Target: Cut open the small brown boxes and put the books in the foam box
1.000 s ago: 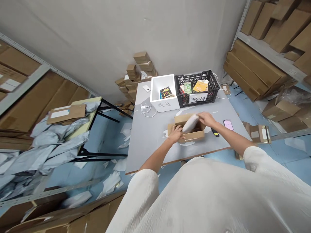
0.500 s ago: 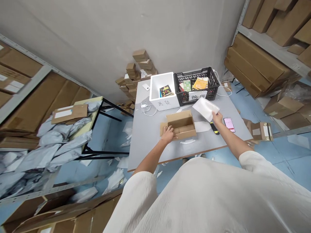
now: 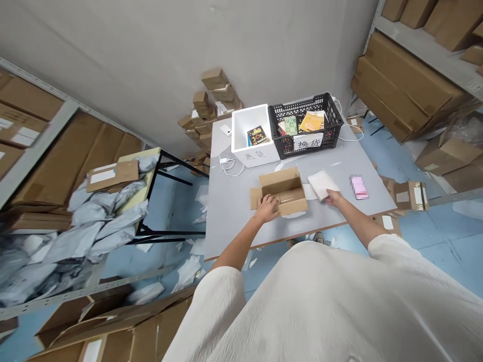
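Note:
An opened cardboard box [image 3: 289, 206] stands on the grey table, its flaps spread out and its inside bare. My left hand [image 3: 267, 208] grips its near left edge, the fingers reaching over the wall. To the right, my right hand [image 3: 332, 197] holds the near corner of a flat white packet [image 3: 320, 182], which looks wrapped in foam or thin padding. This packet is low over the tabletop, beside the box; whether it touches the table I cannot tell. The black and yellow tool seen before is out of sight.
Behind the box stand a white foam bin [image 3: 253, 155] and a black crate [image 3: 332, 138], both with books inside. A phone [image 3: 358, 187] lies right on the grey table [image 3: 230, 221]. Grey mailer bags [image 3: 113, 221] cover a side table at left. Loaded shelves flank both sides.
My right hand has lowered the white packet towards the tabletop and nearer me, laying it flatter. The black and yellow tool no longer shows. My left hand stays on the box.

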The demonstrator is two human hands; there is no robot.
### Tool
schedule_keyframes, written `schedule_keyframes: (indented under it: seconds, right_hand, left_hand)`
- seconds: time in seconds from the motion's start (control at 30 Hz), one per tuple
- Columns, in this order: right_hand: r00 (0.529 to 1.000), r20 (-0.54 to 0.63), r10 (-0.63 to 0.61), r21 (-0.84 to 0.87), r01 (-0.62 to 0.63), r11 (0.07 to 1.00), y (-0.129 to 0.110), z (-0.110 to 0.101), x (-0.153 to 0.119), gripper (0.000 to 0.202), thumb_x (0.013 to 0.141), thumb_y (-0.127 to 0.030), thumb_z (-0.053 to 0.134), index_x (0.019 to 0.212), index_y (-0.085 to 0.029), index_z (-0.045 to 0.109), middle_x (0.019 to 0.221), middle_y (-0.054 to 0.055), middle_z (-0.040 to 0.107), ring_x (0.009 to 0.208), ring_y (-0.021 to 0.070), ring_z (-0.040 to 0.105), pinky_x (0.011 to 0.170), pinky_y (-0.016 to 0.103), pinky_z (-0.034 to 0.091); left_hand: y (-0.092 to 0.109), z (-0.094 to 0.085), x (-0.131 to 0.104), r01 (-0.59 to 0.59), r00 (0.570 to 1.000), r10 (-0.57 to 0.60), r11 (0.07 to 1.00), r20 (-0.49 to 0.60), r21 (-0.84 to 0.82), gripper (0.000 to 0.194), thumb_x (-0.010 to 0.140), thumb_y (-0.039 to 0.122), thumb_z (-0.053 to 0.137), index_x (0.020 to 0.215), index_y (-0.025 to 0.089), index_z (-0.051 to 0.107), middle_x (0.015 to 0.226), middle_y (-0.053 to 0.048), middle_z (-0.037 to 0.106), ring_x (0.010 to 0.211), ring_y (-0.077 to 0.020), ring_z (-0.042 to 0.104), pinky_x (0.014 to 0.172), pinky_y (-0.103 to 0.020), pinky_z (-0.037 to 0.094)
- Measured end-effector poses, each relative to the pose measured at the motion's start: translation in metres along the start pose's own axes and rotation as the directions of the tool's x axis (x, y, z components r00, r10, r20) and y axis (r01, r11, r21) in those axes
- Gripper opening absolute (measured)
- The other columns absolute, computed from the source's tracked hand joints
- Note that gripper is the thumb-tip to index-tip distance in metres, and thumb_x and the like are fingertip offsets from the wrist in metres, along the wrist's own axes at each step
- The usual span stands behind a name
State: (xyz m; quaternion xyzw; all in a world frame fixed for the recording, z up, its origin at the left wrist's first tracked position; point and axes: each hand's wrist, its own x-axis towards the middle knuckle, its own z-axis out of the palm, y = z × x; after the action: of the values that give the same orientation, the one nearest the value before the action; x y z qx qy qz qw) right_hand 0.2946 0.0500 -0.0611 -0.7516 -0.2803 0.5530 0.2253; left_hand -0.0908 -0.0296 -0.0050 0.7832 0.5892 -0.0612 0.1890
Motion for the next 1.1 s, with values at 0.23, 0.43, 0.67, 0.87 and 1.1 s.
schedule_keyframes:
  seconds: [0.23,0.43,0.67,0.87,1.1]
  right_hand:
    - [0.988,0.066,-0.138,-0.208,0.149,0.967,-0.020,0.001,-0.023,0.019,0.094,-0.027,0.074,0.110,-0.016,0.074,0.112,0.014,0.082,0.101,0.0238,0.078,0.101,0.041,0.062]
    - [0.602,0.499,-0.623,-0.388,0.798,0.461,-0.028,0.032,-0.047,0.059,0.099,-0.039,0.071,0.155,-0.023,0.066,0.168,0.019,0.053,0.149,0.0346,0.060,0.125,0.051,0.047]
    - [0.588,0.624,-0.515,-0.570,0.793,0.215,-0.017,0.052,-0.063,0.072,0.099,-0.025,0.068,0.169,-0.023,0.051,0.163,0.019,0.059,0.144,0.0350,0.064,0.120,0.048,0.051]
    - [0.541,0.581,-0.608,-0.545,0.813,0.203,-0.022,0.060,-0.076,0.067,0.101,-0.018,0.059,0.167,-0.025,0.054,0.154,0.014,0.068,0.129,0.0315,0.072,0.113,0.047,0.057]
    - [0.523,0.510,-0.683,-0.537,0.814,0.223,-0.048,0.082,-0.077,0.068,0.101,-0.024,0.060,0.168,-0.030,0.054,0.162,0.009,0.064,0.137,0.0336,0.069,0.116,0.051,0.057]
  left_hand:
    - [0.002,0.000,0.006,-0.015,0.998,0.012,0.999,-0.055,-0.051,0.046,0.099,0.056,0.063,0.134,0.027,0.073,0.165,-0.014,0.053,0.164,-0.0401,0.032,0.133,-0.064,0.022]
    - [0.005,0.000,0.007,-0.056,0.994,0.046,0.993,-0.095,-0.103,0.041,0.101,0.057,0.063,0.127,0.028,0.078,0.160,-0.012,0.059,0.161,-0.0394,0.035,0.133,-0.062,0.021]
    - [0.000,0.006,-0.002,-0.082,0.996,0.077,0.987,-0.042,-0.136,0.023,0.102,0.039,0.063,0.107,0.032,0.084,0.124,-0.007,0.079,0.139,-0.0323,0.054,0.129,-0.058,0.022]
    - [-0.005,0.004,-0.008,-0.060,0.978,0.024,0.984,-0.206,-0.168,0.031,0.107,0.030,0.053,0.103,0.033,0.083,0.115,-0.005,0.082,0.141,-0.0277,0.055,0.131,-0.059,0.017]
    - [-0.027,-0.019,-0.009,-0.047,0.950,-0.002,0.988,-0.312,-0.148,0.034,0.108,0.027,0.050,0.111,0.037,0.083,0.116,-0.004,0.082,0.147,-0.0295,0.051,0.133,-0.062,0.012]
